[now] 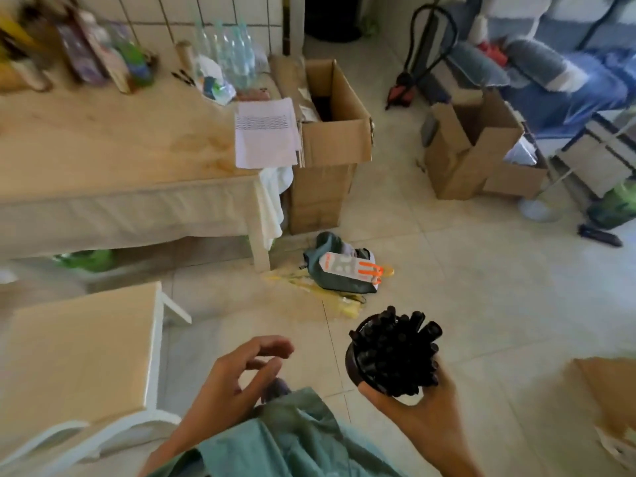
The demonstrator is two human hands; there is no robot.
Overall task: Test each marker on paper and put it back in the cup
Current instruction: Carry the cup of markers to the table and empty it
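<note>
Because the cup point(358, 364) is crammed with black markers point(395, 356) that splay out past its rim, the nearest risk sits in the right hand point(418, 413), which grips the cup from below with fingers curled round its side: a tilt or a knock could spill markers onto the tiled floor point(481, 287). The left hand point(234, 376) hangs loose and holds nothing, fingers relaxed above a green garment point(292, 438). Further off, a bag point(340, 270) lies on the floor and could trip a step toward the table point(120, 160). The paper point(265, 136) lies at the table's far corner, overhanging the edge beside an open box point(330, 142), so pressing a marker there might slide it off.
</note>
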